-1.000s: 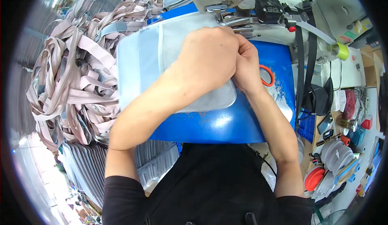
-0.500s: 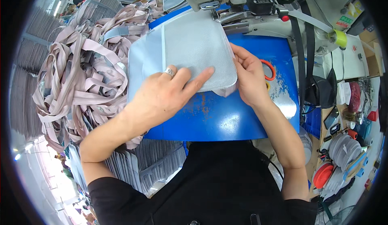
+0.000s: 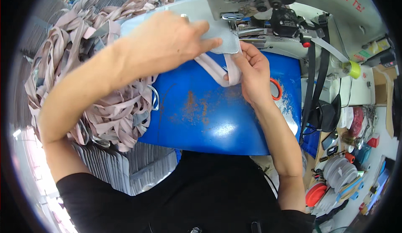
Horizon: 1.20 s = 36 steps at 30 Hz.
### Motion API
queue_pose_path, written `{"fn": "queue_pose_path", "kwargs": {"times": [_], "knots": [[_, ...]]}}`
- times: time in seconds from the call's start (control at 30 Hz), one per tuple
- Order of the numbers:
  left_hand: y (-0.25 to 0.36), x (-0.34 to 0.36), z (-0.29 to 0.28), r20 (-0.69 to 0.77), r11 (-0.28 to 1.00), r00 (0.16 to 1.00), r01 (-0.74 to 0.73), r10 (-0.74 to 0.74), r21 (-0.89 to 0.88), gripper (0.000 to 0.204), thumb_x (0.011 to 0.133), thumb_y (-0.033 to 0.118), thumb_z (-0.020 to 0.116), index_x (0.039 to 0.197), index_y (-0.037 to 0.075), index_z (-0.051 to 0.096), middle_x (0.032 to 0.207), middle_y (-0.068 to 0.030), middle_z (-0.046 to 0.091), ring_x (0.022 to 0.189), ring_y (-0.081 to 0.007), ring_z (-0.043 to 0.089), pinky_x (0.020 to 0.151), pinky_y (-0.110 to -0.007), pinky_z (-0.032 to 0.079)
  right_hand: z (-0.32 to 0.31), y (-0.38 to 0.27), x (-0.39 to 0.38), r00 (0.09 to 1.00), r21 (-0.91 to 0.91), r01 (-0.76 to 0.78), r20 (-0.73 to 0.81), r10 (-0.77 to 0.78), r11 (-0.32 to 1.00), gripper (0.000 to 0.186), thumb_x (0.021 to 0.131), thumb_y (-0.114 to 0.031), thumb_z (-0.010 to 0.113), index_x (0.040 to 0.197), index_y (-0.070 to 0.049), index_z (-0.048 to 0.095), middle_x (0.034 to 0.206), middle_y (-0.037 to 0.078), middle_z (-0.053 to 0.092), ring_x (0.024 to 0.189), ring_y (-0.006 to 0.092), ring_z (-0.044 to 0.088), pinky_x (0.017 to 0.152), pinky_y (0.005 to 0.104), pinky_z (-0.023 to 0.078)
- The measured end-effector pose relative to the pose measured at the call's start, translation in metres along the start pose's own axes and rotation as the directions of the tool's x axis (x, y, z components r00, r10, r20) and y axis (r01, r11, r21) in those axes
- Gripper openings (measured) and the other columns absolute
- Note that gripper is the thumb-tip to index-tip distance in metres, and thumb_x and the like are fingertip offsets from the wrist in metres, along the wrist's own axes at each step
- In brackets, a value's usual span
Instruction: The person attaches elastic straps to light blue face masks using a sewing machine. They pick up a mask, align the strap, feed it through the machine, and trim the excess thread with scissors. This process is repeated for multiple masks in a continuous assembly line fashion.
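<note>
Panel (image 3: 225,31) slid forward, part-hidden by left hand (image 3: 173,36), grip unclear; right hand (image 3: 256,72) holds strip (image 3: 212,70).

Glare whitens the blue tabletop (image 3: 243,107); dark fisheye edges bend.

From the middle of the blue table (image 3: 192,134), passage runs toward six o'clock; the pink strap (image 3: 212,71) blocks twelve, the sewing machine (image 3: 285,21) one, ribbons (image 3: 117,107) nine.

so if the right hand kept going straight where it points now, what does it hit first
The right hand would probably meet the pale grey mesh fabric panel first: its corner lies right by the fingers, though depth is unclear and they may already touch.
</note>
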<state>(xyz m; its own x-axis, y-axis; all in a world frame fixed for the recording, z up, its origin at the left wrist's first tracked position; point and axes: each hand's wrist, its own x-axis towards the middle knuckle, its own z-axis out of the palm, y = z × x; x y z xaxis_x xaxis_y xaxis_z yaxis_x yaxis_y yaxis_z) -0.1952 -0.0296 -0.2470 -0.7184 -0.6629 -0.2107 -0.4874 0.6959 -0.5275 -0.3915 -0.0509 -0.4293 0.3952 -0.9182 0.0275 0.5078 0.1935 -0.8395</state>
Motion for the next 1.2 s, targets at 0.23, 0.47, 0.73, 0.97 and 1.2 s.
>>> {"fn": "queue_pose_path", "kwargs": {"times": [0.23, 0.47, 0.73, 0.97, 1.2], "knots": [[-0.004, 0.01, 0.003, -0.057, 0.999, 0.998, -0.004, 0.001, -0.051, 0.049, 0.08, 0.01, 0.068, 0.128, 0.009, 0.072, 0.096, -0.012, 0.064, 0.075, -0.0267, 0.073, 0.067, -0.036, 0.059, 0.003, 0.005, 0.004, 0.999, -0.016, 0.003, -0.033, -0.003, 1.0, 0.025, 0.104, -0.011, 0.061, 0.124, 0.005, 0.063, 0.097, 0.009, 0.073, 0.073, 0.0096, 0.068, 0.058, 0.0292, 0.062], [0.035, 0.021, 0.001, -0.059, 0.988, 0.99, 0.125, -0.13, -0.086, 0.032, 0.082, 0.01, 0.066, 0.112, -0.001, 0.07, 0.086, -0.014, 0.067, 0.071, -0.0286, 0.074, 0.064, -0.038, 0.059, 0.005, 0.007, 0.005, 0.998, 0.002, 0.051, -0.04, -0.051, 0.999, 0.02, 0.104, -0.01, 0.062, 0.117, 0.005, 0.063, 0.088, 0.009, 0.073, 0.066, 0.0105, 0.068, 0.055, 0.0263, 0.06], [0.08, 0.057, 0.007, -0.11, 0.837, 0.884, 0.38, -0.453, -0.394, 0.031, 0.074, 0.014, 0.071, 0.098, -0.005, 0.068, 0.086, -0.0189, 0.07, 0.07, -0.0326, 0.073, 0.062, -0.039, 0.058, 0.002, 0.015, 0.004, 0.984, -0.071, 0.162, -0.066, -0.166, 0.984, 0.024, 0.104, -0.01, 0.065, 0.124, 0.003, 0.065, 0.087, 0.003, 0.073, 0.071, 0.0041, 0.063, 0.063, 0.0214, 0.051], [0.132, 0.029, 0.031, -0.074, 0.428, 0.68, 0.37, -0.73, -0.824, 0.057, 0.083, 0.027, 0.077, 0.134, 0.004, 0.065, 0.117, -0.0214, 0.066, 0.099, -0.0379, 0.071, 0.081, -0.044, 0.057, -0.002, 0.01, -0.023, 0.996, -0.051, 0.071, -0.053, -0.074, 0.996, 0.024, 0.106, -0.009, 0.06, 0.127, 0.002, 0.065, 0.092, 0.003, 0.074, 0.076, 0.0031, 0.064, 0.065, 0.0204, 0.049], [0.197, -0.047, 0.024, -0.218, 0.789, 0.867, 0.269, -0.449, -0.552, 0.07, 0.081, 0.016, 0.072, 0.149, 0.028, 0.058, 0.096, -0.007, 0.054, 0.087, -0.025, 0.061, 0.065, -0.037, 0.055, 0.004, 0.0, -0.066, 0.998, 0.021, -0.024, -0.059, 0.025, 0.999, 0.027, 0.107, -0.01, 0.058, 0.13, 0.004, 0.062, 0.1, 0.006, 0.075, 0.08, 0.005, 0.067, 0.07, 0.0207, 0.052]]}}
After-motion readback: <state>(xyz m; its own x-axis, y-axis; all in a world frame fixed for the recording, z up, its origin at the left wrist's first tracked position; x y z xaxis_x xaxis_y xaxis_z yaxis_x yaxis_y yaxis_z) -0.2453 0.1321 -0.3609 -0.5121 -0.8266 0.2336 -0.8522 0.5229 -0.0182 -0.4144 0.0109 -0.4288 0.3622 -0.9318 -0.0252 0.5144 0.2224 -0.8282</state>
